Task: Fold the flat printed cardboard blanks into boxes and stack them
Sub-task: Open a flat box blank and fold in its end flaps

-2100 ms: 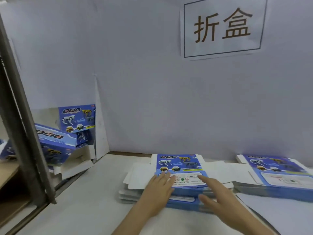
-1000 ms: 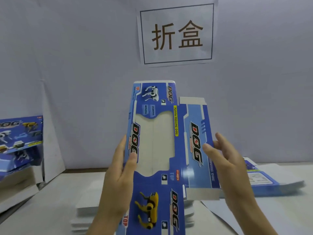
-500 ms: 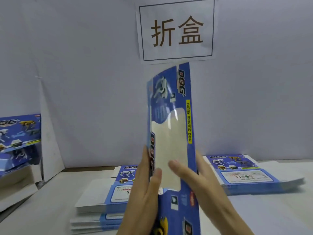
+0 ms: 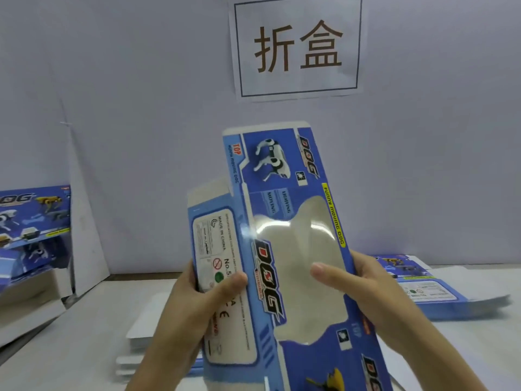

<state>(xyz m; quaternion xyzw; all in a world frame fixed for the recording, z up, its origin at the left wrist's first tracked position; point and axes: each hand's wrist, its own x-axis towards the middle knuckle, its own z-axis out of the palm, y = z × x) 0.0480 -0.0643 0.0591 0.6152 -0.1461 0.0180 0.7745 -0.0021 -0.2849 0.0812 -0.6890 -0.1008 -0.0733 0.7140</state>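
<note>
DOG box blank (image 4: pixel 284 176) turned from edge-on to window face fwd. Label panel (image 4: pixel 217 244) now out left, L hand (image 4: pixel 191 311) thumb on it.

A white table (image 4: pixel 73 354) carries a near stack of blanks (image 4: pixel 146 328) and a right stack (image 4: pixel 439 293).

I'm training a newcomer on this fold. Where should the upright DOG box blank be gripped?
By its long sides, one hand from each side, as the left hand and right hand do now. The blank stands tall and narrow, and its middle is a clear window that would probably dent.
</note>
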